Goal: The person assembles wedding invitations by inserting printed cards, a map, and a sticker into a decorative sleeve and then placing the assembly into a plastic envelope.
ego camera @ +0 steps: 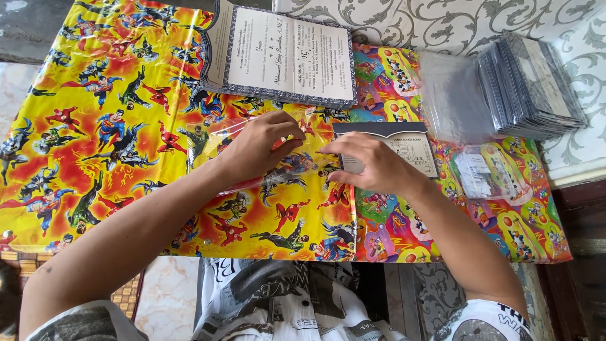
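The left hand point(262, 148) pinches the mouth of a clear plastic sleeve point(252, 155) between curled fingers. The right hand point(372, 165), fingers bent, grips a folded card point(404, 142) at that sleeve's right end. Both forearms angle inward. Beyond the sleeve lies a stack of open cards point(284, 57); far right, bagged cards point(530, 85).

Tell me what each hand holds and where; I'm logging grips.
Left hand pinches the clear plastic sleeve at its open right edge. Right hand grips the folded card by its left end.
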